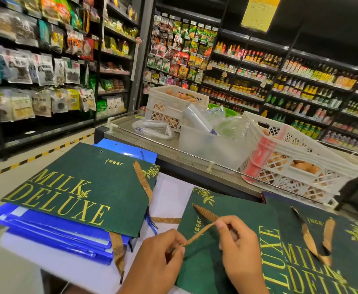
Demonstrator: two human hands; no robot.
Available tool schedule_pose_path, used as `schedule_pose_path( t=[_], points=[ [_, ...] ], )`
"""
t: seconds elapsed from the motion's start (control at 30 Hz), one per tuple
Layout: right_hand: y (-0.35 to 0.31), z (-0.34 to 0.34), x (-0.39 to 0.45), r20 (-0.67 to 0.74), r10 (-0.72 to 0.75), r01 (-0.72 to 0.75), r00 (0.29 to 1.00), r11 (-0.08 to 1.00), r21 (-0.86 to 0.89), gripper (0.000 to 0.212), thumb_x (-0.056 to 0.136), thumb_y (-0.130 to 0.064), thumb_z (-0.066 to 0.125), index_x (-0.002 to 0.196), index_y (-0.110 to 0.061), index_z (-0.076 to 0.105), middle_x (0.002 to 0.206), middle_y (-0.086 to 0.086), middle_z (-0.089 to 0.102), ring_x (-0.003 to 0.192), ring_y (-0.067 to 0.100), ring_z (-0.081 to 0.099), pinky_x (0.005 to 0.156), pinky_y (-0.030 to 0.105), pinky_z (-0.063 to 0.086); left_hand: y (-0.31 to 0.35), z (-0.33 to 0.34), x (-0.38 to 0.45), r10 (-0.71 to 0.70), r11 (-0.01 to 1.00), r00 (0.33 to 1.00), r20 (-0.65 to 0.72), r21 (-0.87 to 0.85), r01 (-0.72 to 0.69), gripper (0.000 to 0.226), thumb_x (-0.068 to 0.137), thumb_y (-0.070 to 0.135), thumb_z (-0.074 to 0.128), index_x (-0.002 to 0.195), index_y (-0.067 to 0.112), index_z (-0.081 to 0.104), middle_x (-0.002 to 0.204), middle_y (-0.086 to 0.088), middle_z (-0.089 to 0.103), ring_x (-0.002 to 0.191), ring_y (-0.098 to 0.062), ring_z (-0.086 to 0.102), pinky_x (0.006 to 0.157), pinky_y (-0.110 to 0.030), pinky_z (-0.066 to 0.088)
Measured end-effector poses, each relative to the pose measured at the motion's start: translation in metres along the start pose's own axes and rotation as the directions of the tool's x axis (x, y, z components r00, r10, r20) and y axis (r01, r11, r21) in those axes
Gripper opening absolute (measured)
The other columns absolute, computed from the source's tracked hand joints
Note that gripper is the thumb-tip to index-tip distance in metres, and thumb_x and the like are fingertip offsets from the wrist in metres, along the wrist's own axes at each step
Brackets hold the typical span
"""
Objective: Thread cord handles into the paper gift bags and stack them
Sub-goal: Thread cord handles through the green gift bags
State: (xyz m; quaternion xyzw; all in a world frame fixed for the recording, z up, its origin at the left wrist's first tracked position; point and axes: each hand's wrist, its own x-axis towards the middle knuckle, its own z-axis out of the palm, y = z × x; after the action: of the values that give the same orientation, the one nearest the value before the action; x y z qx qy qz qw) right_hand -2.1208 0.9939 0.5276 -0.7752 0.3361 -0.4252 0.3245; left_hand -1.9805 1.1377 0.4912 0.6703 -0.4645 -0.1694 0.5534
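- The left hand (163, 251) pinches the near end of a tan cord handle (199, 233) between thumb and fingertips, fingers curled round it.
- The right hand (237, 240) pinches the same cord further along, so a short length runs taut between the two hands, just above the green gift bag (205, 262) lying flat on the bench (169, 198).
- Beyond the right hand the cord fans into a wider braided stretch that ends near the bag's top edge; whether it already passes through a hole there, I cannot tell.
- Risk: the cord end looks loosely twisted, so it may fray or unravel if the pinch slackens, and a splayed tip would likely jam at the hole or tear the paper round it.
- Risk: pulling hard with both hands could drag the flat bag across the bench, since nothing pins it.
- To the right, touching this bag, another green bag (322, 251) lies flat with tan handles draped over it.
- To the left, apart from the hands, a finished-looking green bag (78, 187) tops a stack of blue bags (46, 230), its handles hanging off the edge.
- Further back stand white crates (290, 166) holding eggs, a clear tub (205, 145) and store shelves (46, 60).
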Motion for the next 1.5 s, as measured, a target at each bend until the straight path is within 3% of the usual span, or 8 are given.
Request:
schedule_pose_path(
  t=[0.13, 0.23, 0.33, 0.5, 0.73, 1.1, 1.3, 1.5],
  points=[
    [0.001, -0.013, 0.015, -0.076, 0.216, -0.196, 0.973, 0.957, 0.212, 0.028, 0.105, -0.013, 0.055, 0.082, -0.023, 0.068, 0.07, 0.013, 0.066, 0.051, 0.019, 0.051, 0.051, 0.031, 0.034, -0.002, -0.002, -0.001, 0.009, 1.0, 0.999, -0.052, 0.007, -0.008, 0.015, 0.095, 0.023, 0.069, 0.086, 0.034, 0.066, 0.063, 0.01, 0.057, 0.057, -0.006, 0.047, 0.056, -0.018, 0.031],
    [-0.004, -0.021, 0.014, -0.085, 0.178, -0.172, 0.98, 0.982, 0.077, 0.025, 0.102, -0.008, 0.058, 0.095, -0.029, 0.069, 0.076, 0.0, 0.071, 0.047, 0.01, 0.052, 0.047, 0.026, 0.04, -0.002, -0.003, 0.0, 0.0, 1.0, 0.999, -0.044, -0.008, -0.001, 0.018, 0.097, 0.022, 0.067, 0.081, 0.031, 0.068, 0.064, 0.006, 0.065, 0.057, -0.004, 0.052, 0.057, -0.021, 0.036],
    [-0.019, -0.017, -0.008, 0.112, -0.036, 0.045, 0.993, 0.996, -0.078, 0.054, 0.093, 0.003, 0.061, 0.12, -0.044, 0.064, 0.067, -0.012, 0.06, 0.05, 0.011, 0.048, 0.056, 0.03, 0.049, 0.002, -0.002, 0.0, 0.005, 1.0, 1.0, 0.006, 0.025, -0.005, 0.021, 0.1, 0.026, 0.065, 0.079, 0.031, 0.069, 0.065, 0.011, 0.067, 0.061, -0.003, 0.058, 0.059, -0.015, 0.04],
    [-0.033, 0.011, -0.03, 0.504, -0.158, 0.299, 0.849, 0.93, -0.213, 0.052, 0.087, -0.021, 0.06, 0.13, -0.051, 0.054, 0.117, -0.033, 0.057, 0.068, 0.013, 0.06, 0.07, 0.02, 0.05, -0.001, 0.0, 0.002, 0.019, 0.995, 1.0, 0.021, 0.095, -0.021, 0.023, 0.097, 0.026, 0.066, 0.076, 0.036, 0.066, 0.069, 0.017, 0.066, 0.067, -0.005, 0.061, 0.062, -0.023, 0.046],
    [-0.02, 0.013, -0.023, 0.339, -0.15, 0.187, 0.929, 0.979, -0.079, 0.012, 0.08, -0.042, 0.071, 0.076, -0.03, 0.071, 0.077, -0.009, 0.063, 0.061, 0.019, 0.055, 0.056, 0.037, 0.044, -0.003, -0.002, 0.002, -0.01, 0.998, 1.0, 0.023, 0.068, 0.008, 0.011, 0.098, 0.034, 0.067, 0.09, 0.033, 0.075, 0.072, 0.016, 0.073, 0.069, -0.006, 0.068, 0.069, -0.03, 0.058],
    [-0.012, 0.016, -0.02, 0.348, 0.058, -0.084, 0.936, 0.995, 0.061, 0.019, 0.074, -0.044, 0.08, 0.074, -0.025, 0.081, 0.065, 0.009, 0.07, 0.06, 0.011, 0.057, 0.059, 0.031, 0.046, -0.007, 0.001, 0.007, 0.045, 0.989, 0.999, -0.008, 0.143, -0.044, 0.007, 0.094, 0.04, 0.067, 0.095, 0.038, 0.074, 0.093, 0.021, 0.067, 0.092, -0.002, 0.063, 0.069, -0.013, 0.049],
    [0.002, 0.024, -0.012, 0.244, 0.196, -0.232, 0.95, 0.965, 0.127, 0.018, 0.085, -0.011, 0.081, 0.071, -0.023, 0.079, 0.054, 0.003, 0.059, 0.053, 0.013, 0.046, 0.055, 0.027, 0.04, -0.011, 0.006, 0.009, -0.053, 0.972, 0.998, -0.017, 0.227, 0.055, 0.032, 0.089, 0.022, 0.069, 0.112, 0.042, 0.063, 0.111, 0.027, 0.058, 0.106, 0.004, 0.057, 0.091, -0.014, 0.049],
    [0.007, 0.029, -0.01, 0.252, 0.235, -0.291, 0.939, 0.933, 0.213, 0.017, 0.087, -0.009, 0.08, 0.072, -0.017, 0.076, 0.05, 0.002, 0.048, 0.05, 0.018, 0.033, 0.049, 0.023, 0.029, -0.007, 0.005, 0.011, -0.165, 0.982, 0.986, -0.034, 0.087, 0.167, 0.047, 0.087, 0.01, 0.076, 0.116, 0.043, 0.06, 0.103, 0.014, 0.061, 0.078, -0.003, 0.058, 0.072, -0.01, 0.047]
  ],
)
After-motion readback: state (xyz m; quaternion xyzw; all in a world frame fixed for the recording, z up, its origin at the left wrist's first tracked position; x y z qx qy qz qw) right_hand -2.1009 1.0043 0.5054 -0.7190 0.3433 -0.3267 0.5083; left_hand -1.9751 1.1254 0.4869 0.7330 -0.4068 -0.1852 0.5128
